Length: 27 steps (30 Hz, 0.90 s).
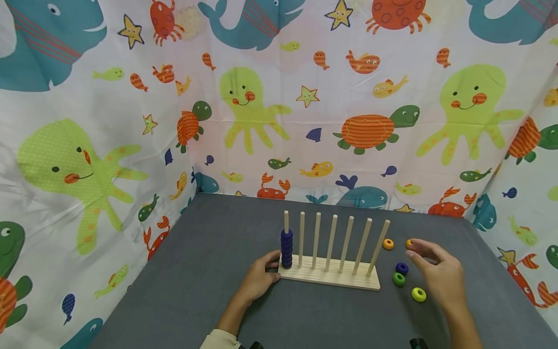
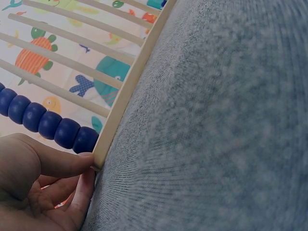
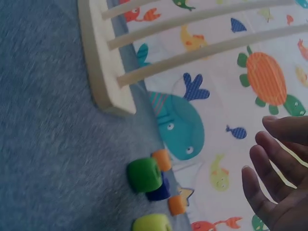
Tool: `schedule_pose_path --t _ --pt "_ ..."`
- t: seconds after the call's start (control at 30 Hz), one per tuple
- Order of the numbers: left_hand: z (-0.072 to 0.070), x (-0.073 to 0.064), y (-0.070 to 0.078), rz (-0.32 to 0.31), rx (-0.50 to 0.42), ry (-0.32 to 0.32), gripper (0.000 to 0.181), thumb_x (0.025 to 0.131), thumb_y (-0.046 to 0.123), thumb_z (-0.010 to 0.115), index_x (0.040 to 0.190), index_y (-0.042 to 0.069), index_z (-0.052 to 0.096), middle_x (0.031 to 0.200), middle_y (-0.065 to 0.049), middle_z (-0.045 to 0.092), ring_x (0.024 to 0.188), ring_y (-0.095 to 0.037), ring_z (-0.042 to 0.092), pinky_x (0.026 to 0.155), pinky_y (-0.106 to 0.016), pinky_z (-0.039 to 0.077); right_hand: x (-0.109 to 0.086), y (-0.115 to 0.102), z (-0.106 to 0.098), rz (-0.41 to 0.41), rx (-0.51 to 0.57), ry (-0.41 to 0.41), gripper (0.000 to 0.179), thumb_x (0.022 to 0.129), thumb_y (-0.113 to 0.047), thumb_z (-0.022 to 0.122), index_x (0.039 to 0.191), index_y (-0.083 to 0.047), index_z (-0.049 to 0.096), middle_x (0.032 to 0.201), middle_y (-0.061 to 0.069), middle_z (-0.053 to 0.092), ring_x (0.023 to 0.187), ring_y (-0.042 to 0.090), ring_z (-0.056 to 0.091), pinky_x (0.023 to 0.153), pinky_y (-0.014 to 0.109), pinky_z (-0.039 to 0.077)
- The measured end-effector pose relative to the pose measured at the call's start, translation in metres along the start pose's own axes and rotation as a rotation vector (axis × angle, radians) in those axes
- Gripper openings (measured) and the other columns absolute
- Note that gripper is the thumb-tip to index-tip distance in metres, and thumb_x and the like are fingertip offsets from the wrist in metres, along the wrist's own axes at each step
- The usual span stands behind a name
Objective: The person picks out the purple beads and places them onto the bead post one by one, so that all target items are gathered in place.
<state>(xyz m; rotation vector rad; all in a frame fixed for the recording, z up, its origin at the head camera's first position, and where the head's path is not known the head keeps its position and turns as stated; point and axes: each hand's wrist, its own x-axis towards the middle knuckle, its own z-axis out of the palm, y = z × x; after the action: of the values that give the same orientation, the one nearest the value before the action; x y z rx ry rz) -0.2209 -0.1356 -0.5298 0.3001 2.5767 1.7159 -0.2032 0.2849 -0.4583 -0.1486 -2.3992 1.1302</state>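
Observation:
A wooden peg rack (image 1: pixel 329 275) stands on the grey table, with a row of upright pegs. Several dark blue beads (image 1: pixel 286 249) are stacked on its leftmost peg. My left hand (image 1: pixel 258 277) pinches the left end of the base between thumb and fingers, close below the blue beads (image 2: pixel 50 124) in the left wrist view. To the right of the rack, my right hand (image 1: pixel 442 271) hovers with fingers loosely bent and holds nothing. Its fingertips overlap an orange bead (image 1: pixel 409 243) in the head view, but the right wrist view shows them apart from the orange bead (image 3: pixel 176 205).
Loose beads lie right of the rack: another orange bead (image 1: pixel 388 244), a blue bead (image 1: pixel 402 268), a green bead (image 1: pixel 398 279) and a yellow bead (image 1: pixel 419 294). A cloth printed with sea animals (image 1: pixel 261 106) hangs behind and beside the table (image 1: pixel 183 291).

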Motion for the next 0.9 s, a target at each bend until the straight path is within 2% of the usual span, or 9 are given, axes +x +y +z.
schedule_pose_path --t 0.17,0.37,0.47,0.67,0.9 --pt "-0.001 0.0 0.001 0.004 0.0 0.006 0.063 0.091 -0.005 0.072 0.152 0.003 0.056 0.15 -0.019 0.06 0.131 -0.037 0.063 0.107 -0.058 0.049 0.002 0.013 0.003 0.088 -0.067 -0.092 0.045 0.101 -0.041 0.072 0.134 -0.01 0.072 0.121 0.013 0.076 0.096 -0.006 0.056 0.079 0.026 0.045" --pt "0.0 0.001 0.0 0.002 0.008 0.007 0.063 0.091 -0.005 0.073 0.152 0.004 0.056 0.15 -0.018 0.061 0.13 -0.036 0.064 0.107 -0.057 0.049 0.005 0.029 0.008 0.159 -0.108 -0.179 0.048 0.101 -0.037 0.073 0.137 -0.005 0.068 0.125 0.02 0.074 0.115 0.031 0.063 0.091 0.053 0.048" --pt "-0.001 0.001 0.0 0.004 0.007 0.006 0.063 0.091 -0.005 0.073 0.152 0.004 0.056 0.15 -0.018 0.061 0.13 -0.036 0.064 0.106 -0.058 0.049 0.007 0.035 0.011 0.189 -0.118 -0.234 0.049 0.101 -0.031 0.074 0.14 -0.003 0.066 0.131 0.024 0.07 0.124 0.041 0.06 0.099 0.064 0.046" --pt "-0.001 0.001 0.001 0.002 0.003 0.009 0.063 0.091 -0.006 0.072 0.151 0.005 0.057 0.15 -0.018 0.061 0.13 -0.036 0.064 0.107 -0.059 0.048 0.01 0.045 0.016 0.216 -0.135 -0.309 0.051 0.101 -0.023 0.074 0.145 -0.001 0.062 0.139 0.029 0.064 0.13 0.048 0.057 0.105 0.069 0.042" --pt "-0.001 0.001 0.002 -0.009 -0.001 0.005 0.063 0.092 -0.005 0.072 0.152 0.005 0.057 0.15 -0.016 0.061 0.13 -0.034 0.064 0.109 -0.057 0.048 0.012 0.055 0.015 0.199 -0.156 -0.383 0.049 0.101 -0.016 0.072 0.146 0.001 0.06 0.141 0.033 0.061 0.128 0.052 0.057 0.102 0.068 0.046"
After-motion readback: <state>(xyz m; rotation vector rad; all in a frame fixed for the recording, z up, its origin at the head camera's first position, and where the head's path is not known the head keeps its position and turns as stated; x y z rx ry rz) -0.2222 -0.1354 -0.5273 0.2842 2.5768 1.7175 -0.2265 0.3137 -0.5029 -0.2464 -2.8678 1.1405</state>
